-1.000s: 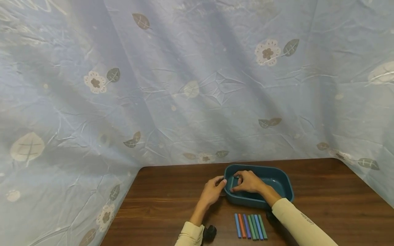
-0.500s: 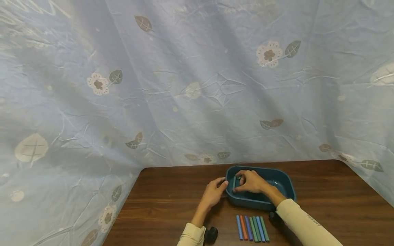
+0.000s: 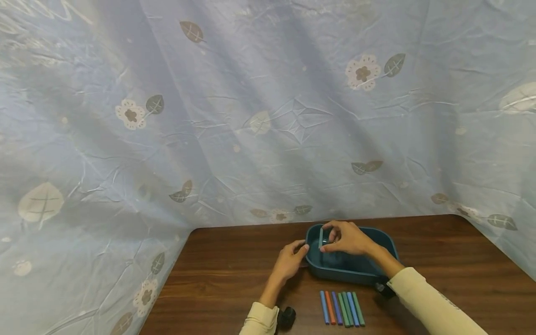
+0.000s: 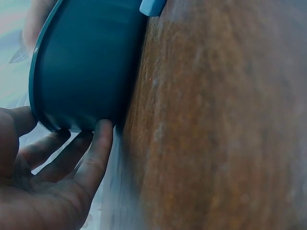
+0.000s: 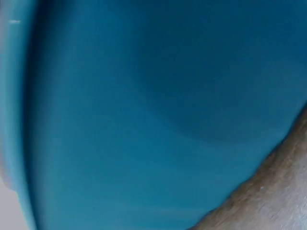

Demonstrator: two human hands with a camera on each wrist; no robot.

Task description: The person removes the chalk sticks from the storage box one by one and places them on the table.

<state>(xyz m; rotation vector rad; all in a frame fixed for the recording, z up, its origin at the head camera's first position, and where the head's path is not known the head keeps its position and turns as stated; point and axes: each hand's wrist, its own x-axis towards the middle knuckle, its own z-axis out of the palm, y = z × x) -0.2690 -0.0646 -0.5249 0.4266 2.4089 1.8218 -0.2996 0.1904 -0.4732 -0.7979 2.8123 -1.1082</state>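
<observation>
In the head view a dark teal rectangular basin (image 3: 343, 275) stands near the back of the table. My left hand (image 3: 288, 261) holds its left end. The left wrist view shows the thumb at the basin's rim and the fingers (image 4: 98, 153) against the outer wall. My right hand (image 3: 349, 238), over the basin's left part, pinches a pale green chalk stick (image 3: 321, 238) by its two ends, between thumb and fingers. In the right wrist view the basin's inside (image 5: 120, 124) fills most of the picture; the held chalk does not show there.
Several chalk sticks lie side by side in front of the basin, among them a red one (image 3: 330, 308), a purple one (image 3: 337, 308) and a blue one (image 3: 324, 307). They rest on a brown wooden table (image 3: 217, 274). A patterned cloth (image 3: 259, 153) hangs behind.
My right hand has risen from the basin's bottom toward rim height, lifting the pale green chalk stick with it. The left hand stays at the basin's left end.
</observation>
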